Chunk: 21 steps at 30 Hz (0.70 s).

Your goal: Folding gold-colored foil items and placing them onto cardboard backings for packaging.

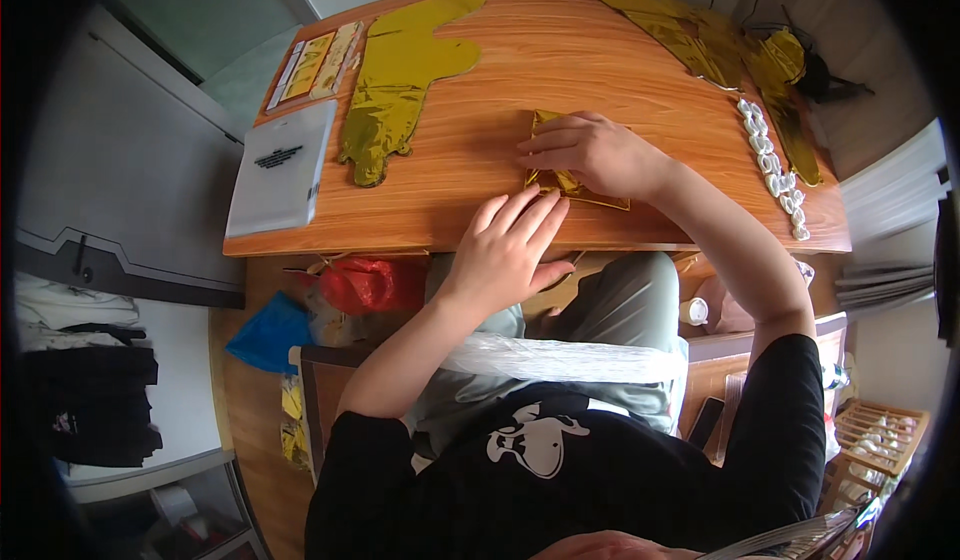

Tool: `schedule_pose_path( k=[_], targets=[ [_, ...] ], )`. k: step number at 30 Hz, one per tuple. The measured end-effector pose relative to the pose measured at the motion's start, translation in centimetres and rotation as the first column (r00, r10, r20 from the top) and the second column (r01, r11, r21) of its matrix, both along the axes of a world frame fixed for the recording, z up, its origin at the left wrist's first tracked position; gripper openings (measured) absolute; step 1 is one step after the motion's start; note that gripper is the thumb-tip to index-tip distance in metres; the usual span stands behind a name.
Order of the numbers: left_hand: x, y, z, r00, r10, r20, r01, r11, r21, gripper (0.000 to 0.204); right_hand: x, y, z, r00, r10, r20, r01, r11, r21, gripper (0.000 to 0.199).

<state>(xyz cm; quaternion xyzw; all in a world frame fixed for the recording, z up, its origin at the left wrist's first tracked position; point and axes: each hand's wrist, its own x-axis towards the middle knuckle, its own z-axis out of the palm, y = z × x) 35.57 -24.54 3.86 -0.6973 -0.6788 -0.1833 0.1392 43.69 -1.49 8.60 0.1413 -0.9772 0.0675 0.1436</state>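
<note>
I am pressing a half-folded gold foil balloon (568,172) flat with my right hand (592,150), left hand (508,245) open-fingered; other balloons (400,75) on the table (560,50) are lying unfolded.

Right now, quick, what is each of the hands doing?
Left hand: open, fingers flat, fingertips on the near edge of the folded gold foil piece.
Right hand: open, pressing down on the same foil piece.

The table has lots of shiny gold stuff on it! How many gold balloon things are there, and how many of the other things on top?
Gold foil pieces: 4, one folded under both hands, one flat, two at the far right
Flat packets: 2
White strip: 1
Total: 7
</note>
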Motion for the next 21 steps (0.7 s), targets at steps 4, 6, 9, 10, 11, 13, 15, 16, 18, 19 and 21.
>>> schedule_pose_path(
  k=[4, 6, 9, 10, 11, 13, 15, 16, 18, 19, 21],
  targets=[
    [0.4, -0.3, -0.2, 0.999, 0.014, 0.031, -0.013, 1.000, -0.025, 0.076, 0.0, 0.5, -0.9, 0.997, 0.077, 0.005, -0.077, 0.993, -0.090, 0.040],
    [0.3, -0.3, -0.2, 1.000, 0.013, 0.028, -0.012, 0.999, -0.034, 0.077, -0.1, 0.7, -1.1, 0.995, 0.094, -0.019, -0.096, 0.987, -0.128, 0.038],
    [0.6, -0.4, -0.3, 0.999, 0.034, 0.009, -0.034, 0.999, -0.042, 0.080, -0.1, 0.9, -1.1, 0.991, 0.133, -0.034, -0.136, 0.984, -0.115, 0.037],
    [0.7, -0.4, -0.4, 0.998, 0.055, -0.008, -0.056, 0.998, -0.041, 0.082, -0.1, 0.8, -1.1, 0.992, 0.125, -0.034, -0.128, 0.982, -0.140, 0.036],
    [0.9, -0.4, -0.5, 0.998, 0.055, -0.007, -0.056, 0.998, -0.042, 0.082, -0.1, 0.8, -1.2, 0.993, 0.117, -0.034, -0.121, 0.979, -0.165, 0.035],
    [1.0, -0.5, -0.7, 0.995, 0.079, -0.062, -0.081, 0.996, -0.027, 0.080, -0.1, 0.9, -1.6, 0.992, 0.116, -0.044, -0.122, 0.979, -0.165, 0.036],
    [1.0, -0.4, -0.6, 0.995, 0.082, -0.064, -0.084, 0.996, -0.023, 0.081, -0.1, 0.9, -1.8, 0.992, 0.115, -0.055, -0.123, 0.978, -0.166, 0.036],
    [1.0, -0.4, -0.6, 0.994, 0.084, -0.064, -0.085, 0.996, -0.017, 0.081, 0.0, 0.8, -1.7, 0.992, 0.110, -0.060, -0.118, 0.979, -0.164, 0.036],
    [1.0, -0.2, -0.4, 0.996, 0.079, -0.043, -0.080, 0.997, -0.009, 0.082, 0.0, 0.9, -1.8, 0.993, 0.102, -0.064, -0.111, 0.981, -0.161, 0.036],
    [1.1, -0.2, -0.2, 0.997, 0.078, -0.024, -0.078, 0.997, -0.002, 0.083, -0.1, 0.9, -1.9, 0.991, 0.109, -0.072, -0.120, 0.980, -0.161, 0.035],
    [0.9, 0.0, 0.1, 0.998, 0.064, -0.022, -0.064, 0.998, -0.003, 0.083, -0.1, 1.0, -2.0, 0.990, 0.116, -0.081, -0.128, 0.979, -0.159, 0.035]
  ],
)
